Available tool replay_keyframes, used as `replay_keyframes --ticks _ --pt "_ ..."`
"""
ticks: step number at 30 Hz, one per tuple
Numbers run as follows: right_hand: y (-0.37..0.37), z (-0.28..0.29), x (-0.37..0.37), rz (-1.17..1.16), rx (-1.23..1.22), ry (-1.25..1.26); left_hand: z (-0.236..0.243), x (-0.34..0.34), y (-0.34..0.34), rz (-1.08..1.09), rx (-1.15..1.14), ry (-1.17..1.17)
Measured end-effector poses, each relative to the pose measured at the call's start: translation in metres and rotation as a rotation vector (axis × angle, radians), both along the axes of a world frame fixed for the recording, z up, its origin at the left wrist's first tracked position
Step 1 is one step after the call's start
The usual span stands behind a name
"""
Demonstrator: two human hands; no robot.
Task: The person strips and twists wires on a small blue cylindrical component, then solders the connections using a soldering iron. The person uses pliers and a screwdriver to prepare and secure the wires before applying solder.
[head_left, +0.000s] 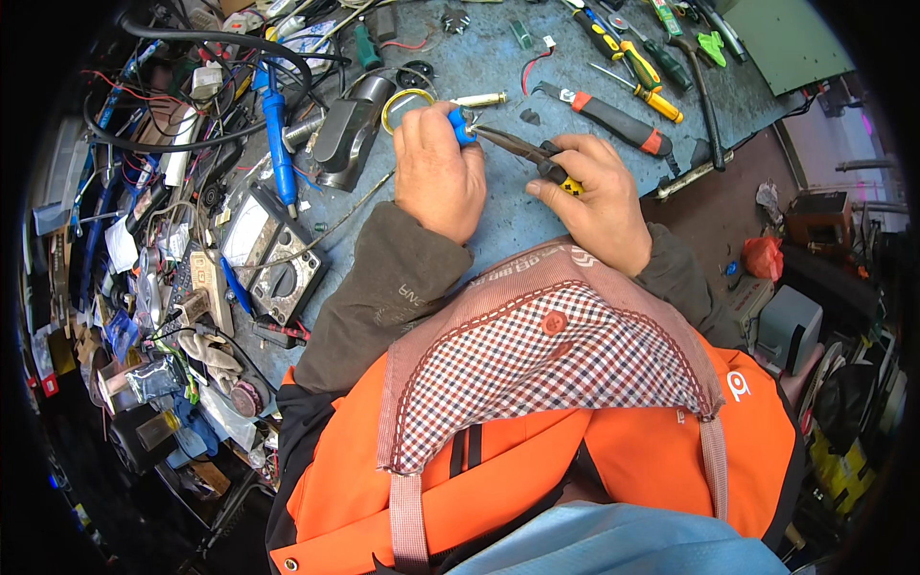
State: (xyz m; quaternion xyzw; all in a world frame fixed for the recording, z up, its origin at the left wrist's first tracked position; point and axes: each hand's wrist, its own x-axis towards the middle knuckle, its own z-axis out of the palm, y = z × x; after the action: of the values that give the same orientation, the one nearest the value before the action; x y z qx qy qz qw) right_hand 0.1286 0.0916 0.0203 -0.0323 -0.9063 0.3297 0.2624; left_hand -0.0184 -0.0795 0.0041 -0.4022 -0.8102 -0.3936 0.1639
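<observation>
My left hand [439, 172] is closed around a small blue cylinder [462, 126], whose metal-looking end faces right. In my right hand [604, 201] are pliers [511, 143] with black and yellow handles. Their narrow jaws reach left to the cylinder's end; whether they grip anything there is too small to tell. Just beyond my left fingers are a yellow ring [385, 117] and a thin pale rod [481, 100]. A dark grey plastic housing [347, 139] lies to the left of that hand. Past the pliers rests a small black fragment [529, 116].
A blue soldering iron [276, 129] and a multimeter [284, 280] lie at the left among tangled cables. A red-and-grey cutter [613, 121], a yellow screwdriver [656, 102] and a hammer-like tool [704, 105] lie far right, near the bench edge [695, 172].
</observation>
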Motion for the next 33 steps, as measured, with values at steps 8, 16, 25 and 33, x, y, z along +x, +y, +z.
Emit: replay_keyframes --ticks 8,16,25,33 --pt "0.0 -0.003 -0.001 -0.006 -0.03 -0.007 0.0 -0.001 0.0 0.01 0.002 0.009" --pt "-0.002 -0.005 -0.003 0.001 -0.066 0.02 0.002 0.0 -0.001 -0.007 -0.034 -0.021" --pt "0.006 -0.004 -0.006 -0.052 0.333 0.136 -0.002 0.001 -0.002 -0.034 -0.035 -0.127" --pt "0.008 -0.004 -0.008 -0.094 0.457 0.211 -0.001 -0.002 -0.004 -0.086 0.043 -0.329"
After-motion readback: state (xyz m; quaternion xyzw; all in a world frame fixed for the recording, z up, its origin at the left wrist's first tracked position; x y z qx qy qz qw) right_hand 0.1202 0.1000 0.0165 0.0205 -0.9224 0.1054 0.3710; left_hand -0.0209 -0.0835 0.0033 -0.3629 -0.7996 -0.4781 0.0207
